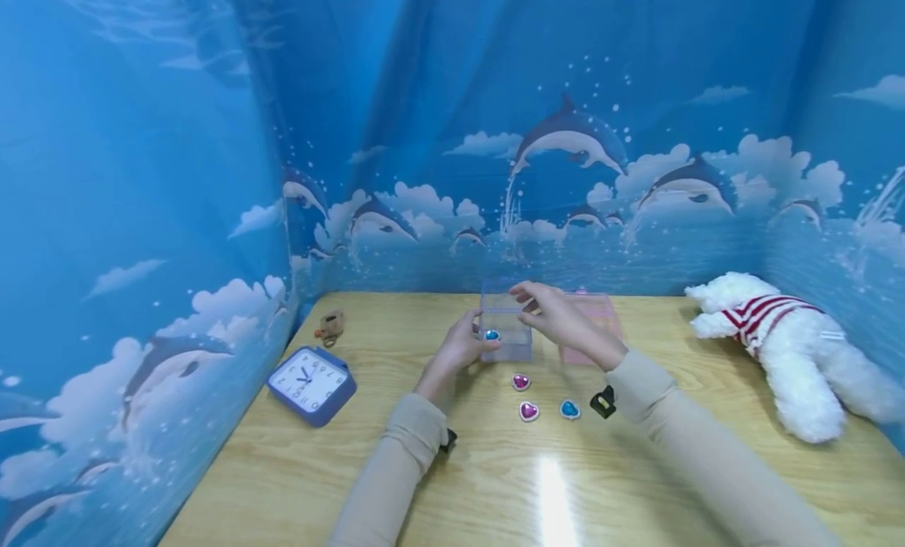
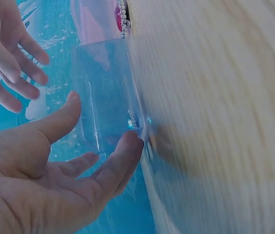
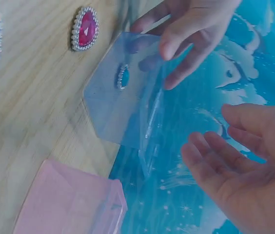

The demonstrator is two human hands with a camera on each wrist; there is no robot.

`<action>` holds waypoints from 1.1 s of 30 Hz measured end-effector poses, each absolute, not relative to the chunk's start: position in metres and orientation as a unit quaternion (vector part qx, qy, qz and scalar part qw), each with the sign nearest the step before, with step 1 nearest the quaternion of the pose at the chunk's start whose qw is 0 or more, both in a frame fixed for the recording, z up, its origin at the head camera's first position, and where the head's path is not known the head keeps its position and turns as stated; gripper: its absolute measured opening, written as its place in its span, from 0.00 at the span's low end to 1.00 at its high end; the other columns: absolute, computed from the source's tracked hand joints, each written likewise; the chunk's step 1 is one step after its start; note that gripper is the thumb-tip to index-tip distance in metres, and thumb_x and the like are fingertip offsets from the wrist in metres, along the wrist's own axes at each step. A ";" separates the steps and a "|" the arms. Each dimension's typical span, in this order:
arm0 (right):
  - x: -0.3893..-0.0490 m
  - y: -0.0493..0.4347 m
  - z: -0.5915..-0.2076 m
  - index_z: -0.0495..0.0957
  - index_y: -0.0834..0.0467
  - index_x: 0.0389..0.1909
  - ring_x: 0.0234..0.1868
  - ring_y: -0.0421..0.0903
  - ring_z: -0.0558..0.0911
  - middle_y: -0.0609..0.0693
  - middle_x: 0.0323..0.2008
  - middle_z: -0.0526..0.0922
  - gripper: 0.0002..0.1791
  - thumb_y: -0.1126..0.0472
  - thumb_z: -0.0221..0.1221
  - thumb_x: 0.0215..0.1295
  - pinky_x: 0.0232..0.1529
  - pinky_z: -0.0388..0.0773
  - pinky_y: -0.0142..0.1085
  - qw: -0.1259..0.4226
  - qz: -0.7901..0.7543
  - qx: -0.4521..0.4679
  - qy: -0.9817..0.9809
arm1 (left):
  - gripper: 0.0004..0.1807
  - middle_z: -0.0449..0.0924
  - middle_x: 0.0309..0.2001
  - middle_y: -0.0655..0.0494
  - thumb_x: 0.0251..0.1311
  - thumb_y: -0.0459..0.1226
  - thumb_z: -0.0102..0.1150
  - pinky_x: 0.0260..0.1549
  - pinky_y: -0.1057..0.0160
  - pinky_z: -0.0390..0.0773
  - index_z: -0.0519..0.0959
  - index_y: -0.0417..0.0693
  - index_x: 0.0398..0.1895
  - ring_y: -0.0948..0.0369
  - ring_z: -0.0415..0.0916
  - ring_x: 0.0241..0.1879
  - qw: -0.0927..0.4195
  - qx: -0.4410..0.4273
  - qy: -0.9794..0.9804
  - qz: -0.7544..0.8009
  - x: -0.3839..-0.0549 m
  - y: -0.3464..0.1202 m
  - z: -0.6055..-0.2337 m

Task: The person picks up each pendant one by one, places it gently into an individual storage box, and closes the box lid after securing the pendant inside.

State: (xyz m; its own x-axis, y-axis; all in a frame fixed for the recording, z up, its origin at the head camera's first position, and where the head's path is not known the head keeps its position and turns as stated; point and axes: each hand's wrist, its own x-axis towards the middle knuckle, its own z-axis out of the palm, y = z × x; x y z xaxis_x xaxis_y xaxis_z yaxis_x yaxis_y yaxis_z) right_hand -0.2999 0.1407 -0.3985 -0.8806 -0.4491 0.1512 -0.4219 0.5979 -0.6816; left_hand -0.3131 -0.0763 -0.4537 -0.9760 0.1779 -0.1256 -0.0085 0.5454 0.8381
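A clear bluish plastic box [image 1: 514, 349] stands near the back of the table with its lid raised. Inside it lies a blue heart-shaped gem [image 1: 492, 335] with a beaded silver rim, seen through the wall in the right wrist view too. My left hand [image 1: 461, 346] holds the box at its left side, thumb and fingers around the corner. Over the box's right side hovers my right hand [image 1: 562, 321], fingers loosely bent with nothing between them. In front lie two pink heart gems, one nearer the box [image 1: 521, 382] and one farther [image 1: 529, 411], plus another blue heart gem [image 1: 569, 409].
A pink clear box [image 1: 602, 315] stands right of the bluish one, partly behind my right hand. At the left are a purple-framed clock [image 1: 311, 382] and a small brown trinket [image 1: 331, 325]. A white plush toy [image 1: 813, 358] lies at the right. A dolphin-print curtain [image 1: 424, 138] surrounds the table.
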 end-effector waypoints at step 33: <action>-0.238 0.205 -0.443 0.82 0.64 0.58 0.52 0.57 0.86 0.59 0.54 0.86 0.22 0.77 0.60 0.64 0.55 0.88 0.46 0.139 -0.267 -0.407 0.863 | 0.47 0.77 0.64 0.39 0.63 0.38 0.73 0.60 0.45 0.82 0.60 0.50 0.82 0.45 0.79 0.58 0.101 0.029 0.871 0.479 -0.317 -0.078 -0.457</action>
State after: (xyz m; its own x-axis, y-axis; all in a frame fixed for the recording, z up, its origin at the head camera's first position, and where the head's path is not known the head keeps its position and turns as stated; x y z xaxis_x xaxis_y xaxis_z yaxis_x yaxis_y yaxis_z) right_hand -0.2377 0.2052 -0.4429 -0.6309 -0.7755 -0.0226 -0.6272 0.5270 -0.5736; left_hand -0.3169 -0.0784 -0.4573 -0.9779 0.1471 -0.1484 -0.0465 0.5391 0.8409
